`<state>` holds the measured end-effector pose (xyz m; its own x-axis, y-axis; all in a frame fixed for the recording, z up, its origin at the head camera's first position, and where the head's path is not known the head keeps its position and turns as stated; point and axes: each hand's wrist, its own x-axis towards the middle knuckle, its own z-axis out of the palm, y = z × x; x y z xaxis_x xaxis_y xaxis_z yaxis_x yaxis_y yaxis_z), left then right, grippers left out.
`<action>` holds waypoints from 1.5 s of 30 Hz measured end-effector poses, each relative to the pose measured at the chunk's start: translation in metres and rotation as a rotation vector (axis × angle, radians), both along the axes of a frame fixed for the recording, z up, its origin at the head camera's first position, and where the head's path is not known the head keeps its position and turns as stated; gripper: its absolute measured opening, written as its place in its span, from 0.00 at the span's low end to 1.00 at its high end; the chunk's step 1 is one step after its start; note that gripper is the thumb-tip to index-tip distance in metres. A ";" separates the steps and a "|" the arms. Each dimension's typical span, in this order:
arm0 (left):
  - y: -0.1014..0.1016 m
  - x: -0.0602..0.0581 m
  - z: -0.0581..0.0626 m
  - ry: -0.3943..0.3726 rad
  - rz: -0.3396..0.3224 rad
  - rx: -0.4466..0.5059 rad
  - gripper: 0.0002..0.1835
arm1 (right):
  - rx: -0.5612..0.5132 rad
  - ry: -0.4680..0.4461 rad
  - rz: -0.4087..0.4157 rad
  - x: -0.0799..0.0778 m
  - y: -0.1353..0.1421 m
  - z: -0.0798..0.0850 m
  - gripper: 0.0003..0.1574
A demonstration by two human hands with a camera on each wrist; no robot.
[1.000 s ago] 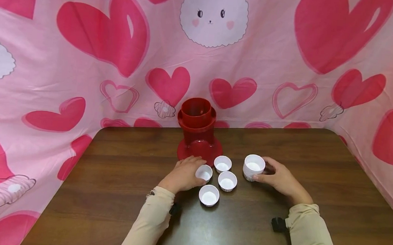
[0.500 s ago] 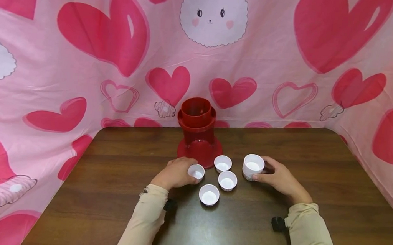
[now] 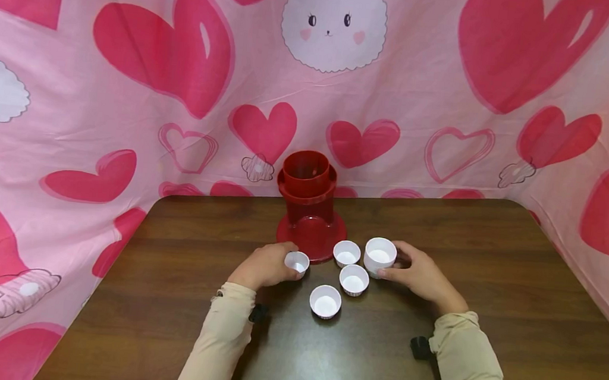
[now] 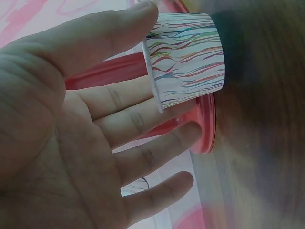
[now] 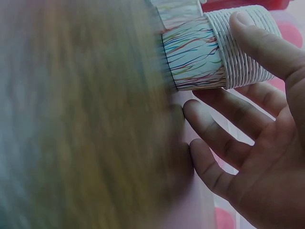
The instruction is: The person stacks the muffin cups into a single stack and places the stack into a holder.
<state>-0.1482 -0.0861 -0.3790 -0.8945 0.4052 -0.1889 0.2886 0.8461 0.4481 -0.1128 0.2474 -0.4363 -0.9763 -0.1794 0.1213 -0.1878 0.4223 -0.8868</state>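
My left hand [image 3: 266, 264] pinches a single paper baking cup [image 4: 188, 62] between thumb and fingers, left of the other cups. Coloured wavy lines run over its white side. On the right, my right hand [image 3: 418, 273] grips a stack of nested paper cups [image 5: 219, 52], thumb on the stacked rims. Three single cups stand mouth up between the hands: a back cup [image 3: 346, 253], a middle cup [image 3: 354, 280] and a front cup [image 3: 325, 302]. The stack [image 3: 380, 257] is close beside the back and middle ones.
Behind the cups stands a red plastic holder [image 3: 310, 214] with a round base and an open tube on top. The brown wooden table [image 3: 492, 264] reaches back to a pink cloth [image 3: 414, 91] printed with hearts. A dark wrist camera [image 3: 421, 347] hangs at the right sleeve.
My left hand has drawn its cup leftward, away from the other cups. My right hand has shifted the stack left, closer to them. The three single cups stay in place.
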 end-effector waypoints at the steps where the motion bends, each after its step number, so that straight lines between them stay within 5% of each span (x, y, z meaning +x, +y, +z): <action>1: 0.000 0.000 0.000 -0.005 0.002 0.005 0.30 | 0.009 0.003 0.000 -0.001 -0.001 -0.001 0.38; 29: -0.002 -0.006 0.000 -0.023 -0.015 0.111 0.36 | 0.067 0.014 0.023 -0.001 -0.009 0.001 0.45; 45: -0.002 -0.002 0.006 0.054 0.003 0.218 0.35 | 0.102 0.044 -0.009 -0.001 -0.012 -0.003 0.42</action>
